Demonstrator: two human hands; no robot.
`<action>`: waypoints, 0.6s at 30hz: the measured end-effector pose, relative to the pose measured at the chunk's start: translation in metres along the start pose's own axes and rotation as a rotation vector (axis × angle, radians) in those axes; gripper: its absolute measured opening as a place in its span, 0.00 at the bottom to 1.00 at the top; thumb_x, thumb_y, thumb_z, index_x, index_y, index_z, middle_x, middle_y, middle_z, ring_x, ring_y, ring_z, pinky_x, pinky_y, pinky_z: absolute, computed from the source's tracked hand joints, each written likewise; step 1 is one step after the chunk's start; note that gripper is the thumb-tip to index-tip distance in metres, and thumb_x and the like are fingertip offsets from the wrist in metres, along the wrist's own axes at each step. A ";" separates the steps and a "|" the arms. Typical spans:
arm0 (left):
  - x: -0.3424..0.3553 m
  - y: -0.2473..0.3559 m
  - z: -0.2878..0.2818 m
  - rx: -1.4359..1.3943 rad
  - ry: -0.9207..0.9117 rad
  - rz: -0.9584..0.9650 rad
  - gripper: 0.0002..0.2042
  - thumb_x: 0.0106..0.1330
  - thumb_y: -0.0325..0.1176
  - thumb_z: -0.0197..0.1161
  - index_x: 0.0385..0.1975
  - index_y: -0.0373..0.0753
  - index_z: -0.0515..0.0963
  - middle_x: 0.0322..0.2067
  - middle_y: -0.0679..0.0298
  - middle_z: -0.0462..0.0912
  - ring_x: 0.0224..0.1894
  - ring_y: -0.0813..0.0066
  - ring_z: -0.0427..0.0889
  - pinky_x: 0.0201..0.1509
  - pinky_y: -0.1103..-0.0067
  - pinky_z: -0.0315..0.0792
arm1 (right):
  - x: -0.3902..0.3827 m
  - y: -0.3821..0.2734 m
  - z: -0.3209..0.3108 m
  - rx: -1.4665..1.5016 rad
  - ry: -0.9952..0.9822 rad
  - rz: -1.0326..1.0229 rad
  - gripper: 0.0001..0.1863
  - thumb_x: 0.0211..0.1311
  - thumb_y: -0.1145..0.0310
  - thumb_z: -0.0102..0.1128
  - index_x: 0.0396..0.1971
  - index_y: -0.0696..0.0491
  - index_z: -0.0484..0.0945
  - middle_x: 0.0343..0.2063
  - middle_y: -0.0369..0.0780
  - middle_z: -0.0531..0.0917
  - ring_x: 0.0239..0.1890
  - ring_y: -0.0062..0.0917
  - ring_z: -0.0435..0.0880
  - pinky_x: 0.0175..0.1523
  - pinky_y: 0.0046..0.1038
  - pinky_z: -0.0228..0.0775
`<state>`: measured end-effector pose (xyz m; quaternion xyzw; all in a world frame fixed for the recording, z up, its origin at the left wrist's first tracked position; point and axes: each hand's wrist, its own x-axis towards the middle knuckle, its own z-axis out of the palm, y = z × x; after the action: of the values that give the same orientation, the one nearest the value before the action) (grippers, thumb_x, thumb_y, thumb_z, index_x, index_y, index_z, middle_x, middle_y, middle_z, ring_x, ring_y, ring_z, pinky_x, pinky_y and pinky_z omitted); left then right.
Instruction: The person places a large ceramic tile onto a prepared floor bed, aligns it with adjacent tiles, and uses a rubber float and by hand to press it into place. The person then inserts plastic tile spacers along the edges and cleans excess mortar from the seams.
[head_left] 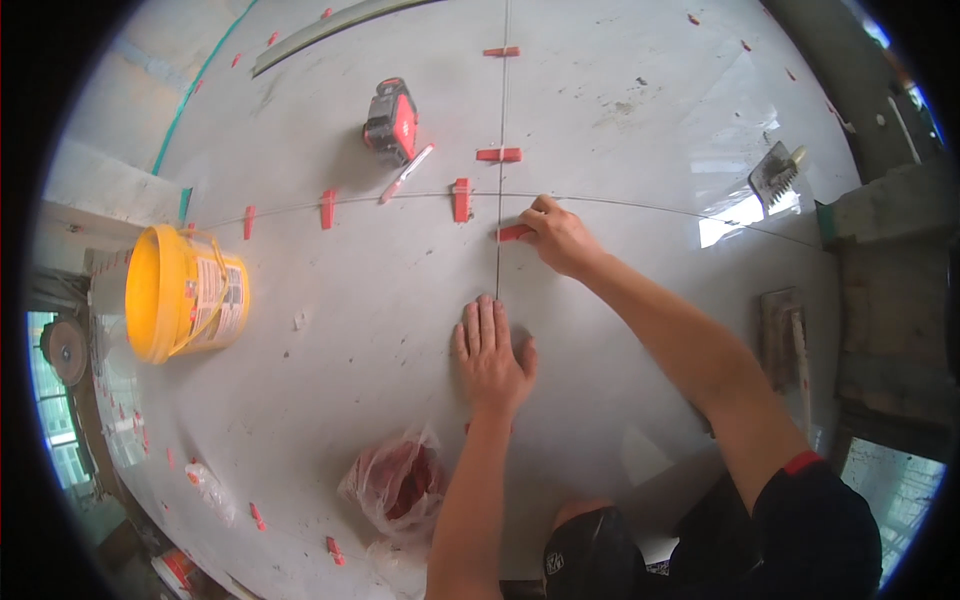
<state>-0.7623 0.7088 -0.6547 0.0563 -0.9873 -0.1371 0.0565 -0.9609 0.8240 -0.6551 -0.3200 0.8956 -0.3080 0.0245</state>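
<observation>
Large grey floor tiles (340, 290) meet at thin joints in front of me. My right hand (562, 238) is closed on a red tile-leveling wedge (514, 233), which sits at the joint just below where the seams cross. My left hand (492, 355) lies flat over the same joint, nearer to me, fingers stretched out and touching the tile. Close by, another red wedge (461, 201) stands across the side joint, and one more wedge (499, 155) crosses the joint farther off.
A yellow bucket (222, 300) lies at left. A red-and-black box-shaped tool (392, 122) and a marker pen (407, 174) are ahead. At right are a notched trowel (773, 175) and a flat float (780, 340). Nearby sits a plastic bag (395, 480) holding red pieces.
</observation>
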 end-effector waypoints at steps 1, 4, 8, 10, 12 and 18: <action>0.003 0.007 0.003 0.019 0.000 0.024 0.32 0.63 0.49 0.50 0.63 0.33 0.60 0.66 0.54 0.58 0.69 0.57 0.54 0.71 0.61 0.46 | 0.002 0.012 -0.006 0.011 -0.026 -0.038 0.09 0.57 0.66 0.58 0.39 0.45 0.80 0.36 0.42 0.75 0.37 0.36 0.79 0.44 0.36 0.74; 0.003 -0.003 0.007 0.010 0.115 0.076 0.32 0.64 0.50 0.48 0.61 0.31 0.62 0.64 0.51 0.61 0.68 0.54 0.57 0.71 0.61 0.46 | 0.005 0.007 0.023 -0.142 -0.130 0.065 0.09 0.59 0.61 0.57 0.37 0.43 0.83 0.35 0.40 0.79 0.44 0.35 0.75 0.50 0.35 0.70; 0.000 -0.002 -0.014 0.096 0.116 0.037 0.32 0.63 0.50 0.48 0.61 0.30 0.63 0.64 0.51 0.61 0.67 0.53 0.57 0.71 0.62 0.45 | 0.007 -0.034 0.034 0.042 0.037 0.078 0.07 0.54 0.72 0.57 0.35 0.50 0.79 0.35 0.45 0.73 0.41 0.38 0.75 0.46 0.34 0.72; 0.003 0.009 -0.009 0.091 0.032 0.012 0.34 0.62 0.50 0.49 0.62 0.31 0.62 0.65 0.51 0.60 0.68 0.54 0.55 0.71 0.62 0.44 | -0.003 -0.036 0.026 0.025 0.147 0.134 0.06 0.51 0.77 0.56 0.31 0.54 0.74 0.35 0.46 0.70 0.38 0.40 0.76 0.44 0.35 0.72; 0.006 0.010 -0.007 0.084 0.008 0.012 0.35 0.59 0.50 0.50 0.62 0.31 0.61 0.66 0.52 0.57 0.69 0.55 0.52 0.71 0.62 0.43 | -0.004 -0.048 0.025 -0.026 0.161 0.184 0.06 0.52 0.76 0.55 0.31 0.55 0.73 0.35 0.46 0.70 0.37 0.41 0.76 0.41 0.36 0.71; 0.003 0.004 0.000 0.079 0.029 -0.001 0.35 0.60 0.50 0.51 0.63 0.31 0.59 0.67 0.52 0.56 0.70 0.55 0.51 0.71 0.61 0.43 | -0.002 -0.057 0.018 -0.149 0.070 0.223 0.14 0.59 0.59 0.56 0.39 0.53 0.72 0.38 0.45 0.71 0.38 0.38 0.77 0.41 0.36 0.71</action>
<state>-0.7651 0.7118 -0.6534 0.0611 -0.9910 -0.0974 0.0686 -0.9228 0.7814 -0.6371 -0.2084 0.9464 -0.2469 0.0033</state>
